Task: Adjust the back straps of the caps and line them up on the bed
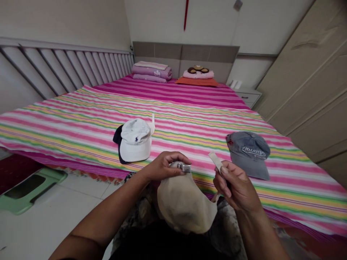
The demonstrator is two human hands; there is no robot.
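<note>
Inspection finds four caps in total: one in hand and three on the pink, yellow and green striped bedsheet [189,122]. The beige cap [184,206] is held in the air just off the near edge of the bed, between both hands. The left hand [165,167] has a narrow grip, its fingers and thumb closed on the metal buckle [183,167] at the cap's back strap. The right hand [235,186] also has a narrow grip, pinching the tan fabric strap [215,161] near its free end. The two hands are near each other but not touching. Ahead and to the left, a white cap with a navy pony logo [135,141] lies on a dark navy cap [118,139], partly covering it. A grey cap with white embroidered lettering [249,153] lies just beyond the right hand, well apart from the white cap. At the head of the bed are a stack of folded pink and purple bedding [151,71], a folded orange item [196,82] and a pink item with a brown cartoon face [197,73]. Also recorded: one bed rail [62,65], one bedside cabinet [248,95], one wardrobe [306,79] and one green plastic stool [29,189] on the tiled floor [59,224]
</note>
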